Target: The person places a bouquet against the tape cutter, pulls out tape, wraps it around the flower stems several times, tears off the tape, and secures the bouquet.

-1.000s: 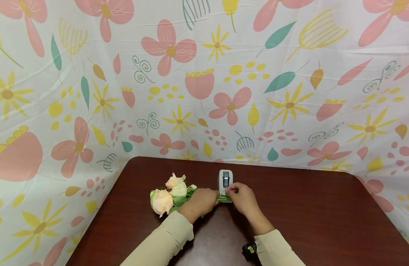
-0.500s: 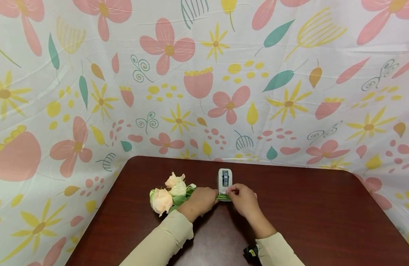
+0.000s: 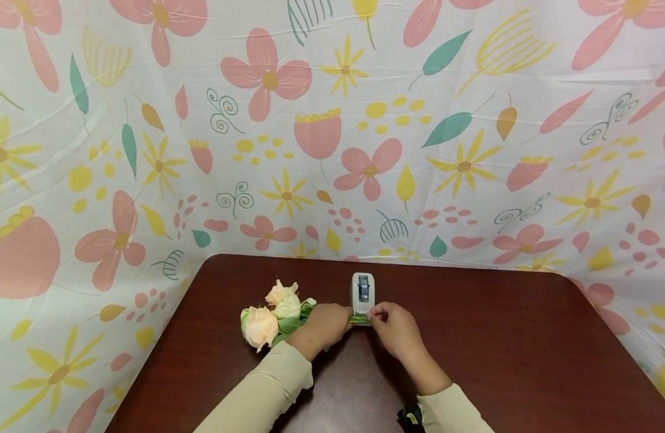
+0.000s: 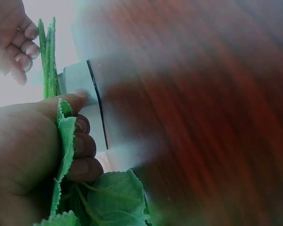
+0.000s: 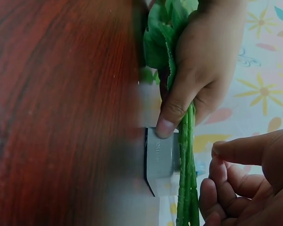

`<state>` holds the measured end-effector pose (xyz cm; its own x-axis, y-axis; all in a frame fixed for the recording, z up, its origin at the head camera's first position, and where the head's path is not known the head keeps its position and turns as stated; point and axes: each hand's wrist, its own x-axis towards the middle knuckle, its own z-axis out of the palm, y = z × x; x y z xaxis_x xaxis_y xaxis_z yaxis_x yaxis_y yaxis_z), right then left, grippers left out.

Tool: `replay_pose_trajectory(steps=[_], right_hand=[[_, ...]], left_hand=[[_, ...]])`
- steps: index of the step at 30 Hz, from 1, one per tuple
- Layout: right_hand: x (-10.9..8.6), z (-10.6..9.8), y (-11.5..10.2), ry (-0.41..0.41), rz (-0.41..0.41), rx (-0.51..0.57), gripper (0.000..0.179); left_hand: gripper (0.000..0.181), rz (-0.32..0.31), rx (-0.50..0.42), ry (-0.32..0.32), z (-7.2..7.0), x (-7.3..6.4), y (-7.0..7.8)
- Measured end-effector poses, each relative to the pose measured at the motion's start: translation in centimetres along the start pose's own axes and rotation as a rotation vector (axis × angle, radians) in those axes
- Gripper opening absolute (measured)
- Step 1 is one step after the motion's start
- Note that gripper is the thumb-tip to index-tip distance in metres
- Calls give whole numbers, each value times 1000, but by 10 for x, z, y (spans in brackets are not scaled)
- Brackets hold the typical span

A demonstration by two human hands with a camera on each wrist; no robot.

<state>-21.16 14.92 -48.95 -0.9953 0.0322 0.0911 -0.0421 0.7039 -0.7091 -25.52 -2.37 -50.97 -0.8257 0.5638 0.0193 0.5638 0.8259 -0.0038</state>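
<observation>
My left hand point(image 3: 327, 325) grips the green stems point(image 5: 187, 155) of a small bunch of pale peach and cream roses point(image 3: 261, 328), whose heads lie to its left. Green leaves point(image 4: 115, 195) stick out around the palm. The bare stem ends cross the near end of a white tape dispenser point(image 3: 363, 291), and the left thumb touches its side in the right wrist view. Just right of the stems, my right hand point(image 3: 398, 331) has its thumb and index finger pinched together on a clear strip of tape point(image 5: 200, 167), which is hard to make out.
The dark red-brown table point(image 3: 500, 337) carries everything. Patterned floral cloth point(image 3: 332, 180) hangs behind it and along the left side. A black object with a yellow mark point(image 3: 410, 417) sits by the right sleeve, partly hidden.
My right hand has shifted slightly toward me and away from the dispenser, still pinching. The left hand stays on the stems. The head view has turned a little to the right.
</observation>
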Motion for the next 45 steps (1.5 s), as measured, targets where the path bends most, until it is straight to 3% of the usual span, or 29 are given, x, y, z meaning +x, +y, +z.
replay_pose_trajectory(steps=[12, 21, 37, 45], right_hand=[[-14, 3, 3, -25, 28, 31, 5], [-22, 5, 7, -10, 57, 152, 5], [-25, 9, 7, 30, 79, 245, 5], [-27, 6, 5, 48, 106, 281, 8]], left_hand=[[20, -28, -8, -5, 3, -2, 0], [19, -24, -6, 24, 4, -4, 0], [19, -3, -17, 38, -3, -5, 1], [18, -14, -66, 44, -8, -4, -1]])
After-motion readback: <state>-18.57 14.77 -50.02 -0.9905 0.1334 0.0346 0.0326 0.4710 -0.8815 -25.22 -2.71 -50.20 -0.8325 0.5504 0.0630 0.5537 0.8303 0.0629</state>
